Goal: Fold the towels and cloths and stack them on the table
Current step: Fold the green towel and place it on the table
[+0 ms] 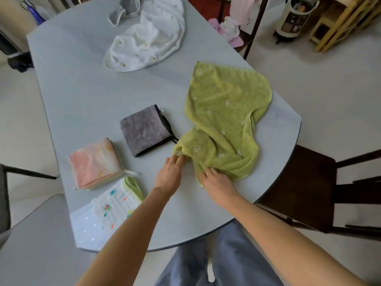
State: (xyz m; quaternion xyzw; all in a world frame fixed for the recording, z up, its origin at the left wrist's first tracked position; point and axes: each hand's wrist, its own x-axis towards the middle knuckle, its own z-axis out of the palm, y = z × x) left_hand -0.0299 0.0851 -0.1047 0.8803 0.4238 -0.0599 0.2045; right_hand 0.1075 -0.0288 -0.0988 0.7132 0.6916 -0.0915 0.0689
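From the head view, a person stands at the near end of a pale grey-blue rounded table (pixel 82 96), both bare arms stretched out over it. The left hand (pixel 170 172) pinches the near corner of a crumpled lime-green terry towel with small white motifs (pixel 224 112), and the right hand (pixel 216 180) grips the bunched near edge of the same towel just beside it. The towel lies spread and rumpled on the right side of the table, not yet folded.

To the left of it sit three finished pieces, laid side by side rather than stacked: a folded grey plush cloth with dark trim (pixel 144 131), a folded pink and peach patterned cloth (pixel 97 164), and nearest the person a folded white quilted cloth with coloured spots and a green edge (pixel 109 209).

At the far end lies a loose white muslin cloth with tiny prints (pixel 148 40), and beyond it a small crumpled grey cloth (pixel 123 9), both unfolded.

By my reckoning the job is about half done: three folded, one in hand, two waiting, and the stacking still to come.
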